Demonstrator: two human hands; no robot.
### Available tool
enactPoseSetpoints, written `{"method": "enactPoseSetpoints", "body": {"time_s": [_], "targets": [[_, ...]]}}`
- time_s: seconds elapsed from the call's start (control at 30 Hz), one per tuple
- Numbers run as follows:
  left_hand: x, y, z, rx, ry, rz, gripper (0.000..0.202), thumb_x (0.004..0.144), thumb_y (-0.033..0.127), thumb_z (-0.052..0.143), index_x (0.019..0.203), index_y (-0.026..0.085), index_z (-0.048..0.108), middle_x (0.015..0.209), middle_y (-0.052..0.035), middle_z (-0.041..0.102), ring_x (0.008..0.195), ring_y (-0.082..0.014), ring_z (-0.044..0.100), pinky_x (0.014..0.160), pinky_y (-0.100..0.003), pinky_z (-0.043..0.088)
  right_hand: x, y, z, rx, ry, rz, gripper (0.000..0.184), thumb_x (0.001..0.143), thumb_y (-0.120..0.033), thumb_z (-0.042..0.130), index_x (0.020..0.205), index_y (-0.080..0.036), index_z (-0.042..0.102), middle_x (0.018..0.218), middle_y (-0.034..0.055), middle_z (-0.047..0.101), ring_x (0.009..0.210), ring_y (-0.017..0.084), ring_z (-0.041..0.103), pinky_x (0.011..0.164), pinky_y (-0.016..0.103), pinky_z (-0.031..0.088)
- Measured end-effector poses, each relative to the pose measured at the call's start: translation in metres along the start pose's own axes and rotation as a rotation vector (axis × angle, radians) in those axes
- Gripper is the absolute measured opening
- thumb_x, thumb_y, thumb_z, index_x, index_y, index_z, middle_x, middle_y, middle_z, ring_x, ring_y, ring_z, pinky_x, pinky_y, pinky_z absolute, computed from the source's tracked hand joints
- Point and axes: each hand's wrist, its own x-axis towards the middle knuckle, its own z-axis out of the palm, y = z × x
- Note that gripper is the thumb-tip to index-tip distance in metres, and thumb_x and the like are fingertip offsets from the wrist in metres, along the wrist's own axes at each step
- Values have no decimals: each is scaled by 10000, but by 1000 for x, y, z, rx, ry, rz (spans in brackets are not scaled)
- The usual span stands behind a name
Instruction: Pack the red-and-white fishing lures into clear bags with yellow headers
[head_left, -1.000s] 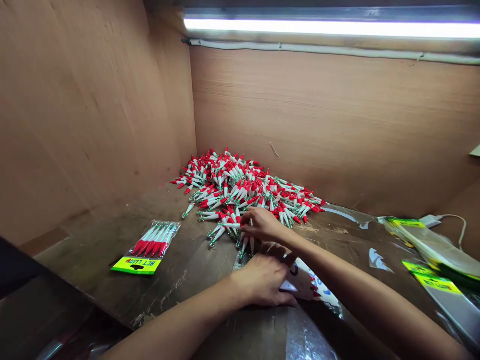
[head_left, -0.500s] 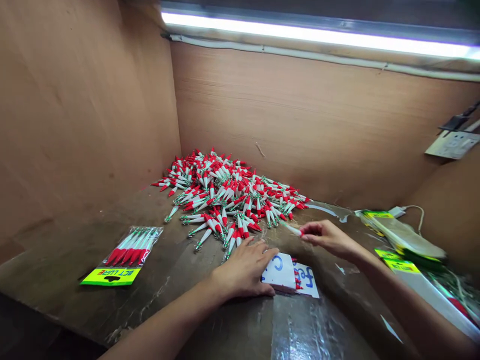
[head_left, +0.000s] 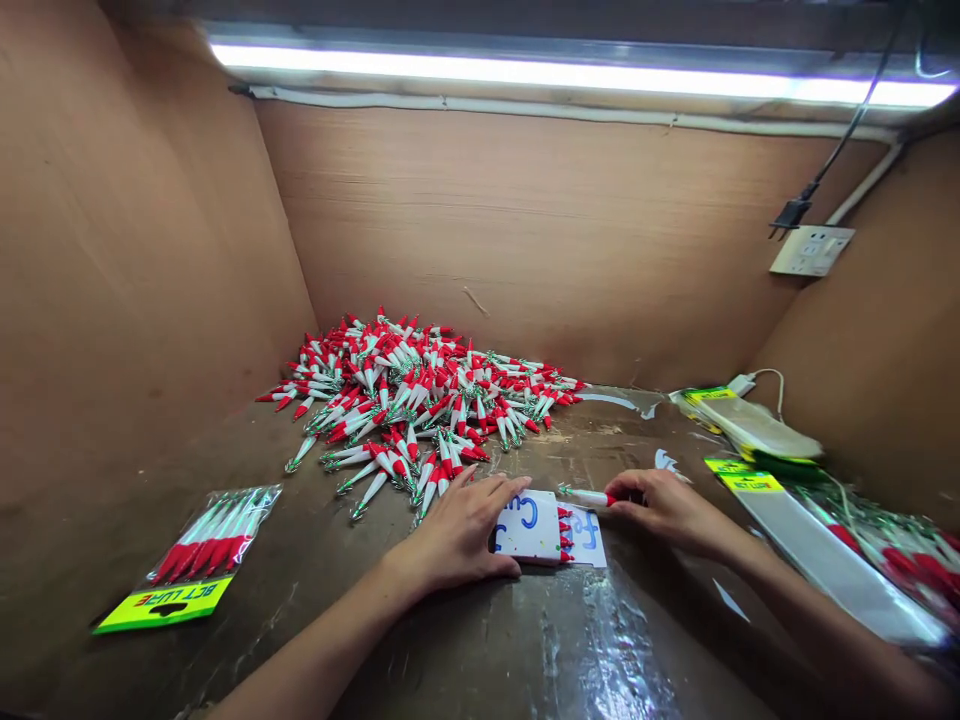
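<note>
My left hand [head_left: 457,530] grips the left end of a flat white holder [head_left: 534,535] with blue handwriting, thumb along the near edge and fingers over the far edge. Several red lure tips stick out of the holder's right side, above a white lettered card [head_left: 591,538]. Between the thumb and fingers of my right hand [head_left: 660,508] is a red-and-white squid lure [head_left: 587,497], pinched by its red end. Its green-hooked end points left, at the holder's far right corner. Beyond my left hand lies a large pile of similar lures [head_left: 420,385].
At left lies a filled lure pack [head_left: 199,550] with a yellow-green header. Flat clear bags [head_left: 817,550] and another bag stack [head_left: 757,425] lie at right, beside more lures [head_left: 907,560]. A wall socket [head_left: 812,250] and hanging plug [head_left: 792,213] are above them.
My right hand has brought the lure from near the pile toward me, to the holder's right side. My left hand stays on the holder. The camera view has turned right.
</note>
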Motion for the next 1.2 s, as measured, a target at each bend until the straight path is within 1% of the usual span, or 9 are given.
{"method": "enactPoseSetpoints", "body": {"time_s": [0.13, 0.33, 0.47, 0.7, 0.83, 0.97, 1.07, 1.13, 1.2], "targets": [[0, -1, -1, -17, 2, 8, 1034, 669, 501, 849, 1518, 337, 283, 1488, -83, 486, 1345, -329, 469, 1193, -582, 178, 2, -3, 9, -38, -32, -35, 205, 881, -370, 607, 933, -263, 774, 890, 41, 759, 787, 229, 674, 680, 291, 459], [0, -3, 4, -85, 28, 1, 1044, 651, 462, 870, 1516, 281, 314, 1486, -99, 484, 1331, -334, 472, 1135, -499, 349, 25, -17, 28, -133, -18, -152, 164, 875, -316, 631, 939, -292, 780, 905, 33, 758, 824, 221, 673, 722, 287, 445], [1, -4, 7, -108, 27, 27, 1024, 650, 469, 870, 1504, 286, 336, 1476, -98, 491, 1316, -326, 486, 1126, -477, 366, 42, -31, 44, -143, 31, -211, 163, 882, -281, 633, 947, -287, 782, 889, 32, 760, 835, 211, 669, 745, 280, 444], [1, -4, 10, -67, 20, -3, 943, 675, 534, 838, 1464, 276, 394, 1397, -97, 554, 1263, -332, 520, 1103, -479, 377, 46, -16, 54, -111, 61, -220, 158, 914, -291, 625, 939, -273, 780, 881, 30, 732, 854, 204, 631, 752, 284, 447], [1, -2, 13, -69, 22, -9, 859, 696, 544, 822, 1420, 266, 452, 1318, -97, 588, 1205, -323, 549, 1040, -453, 430, 40, -20, 61, -268, 112, -269, 216, 971, -314, 556, 973, -286, 770, 900, 47, 702, 905, 212, 601, 751, 288, 442], [1, 1, 12, -71, -8, 30, 794, 720, 596, 785, 1392, 284, 499, 1287, -90, 595, 1183, -320, 559, 1045, -456, 426, 25, -8, 47, -467, 197, -147, 281, 996, -320, 478, 1130, -279, 721, 1035, 74, 707, 983, 240, 617, 773, 318, 470], [1, 4, 15, -62, 1, 34, 794, 725, 599, 779, 1400, 289, 497, 1336, -92, 570, 1227, -326, 537, 1076, -464, 407, -6, 38, 15, -584, 292, 90, 336, 971, -342, 474, 1208, -227, 682, 1138, 134, 707, 1042, 302, 642, 818, 389, 486], [2, 7, 19, -56, 19, 18, 801, 720, 591, 785, 1399, 280, 495, 1360, -96, 562, 1252, -329, 525, 1091, -470, 403, -37, 79, -6, -633, 308, 348, 391, 960, -457, 458, 1116, -216, 723, 1028, 193, 730, 941, 355, 684, 733, 436, 485], [4, 10, 26, -49, 47, -6, 811, 720, 580, 789, 1405, 272, 484, 1383, -99, 557, 1269, -328, 523, 1124, -490, 374, -68, 118, -18, -636, 306, 553, 484, 929, -570, 454, 864, -203, 762, 807, 248, 714, 755, 385, 697, 627, 465, 449]]}}
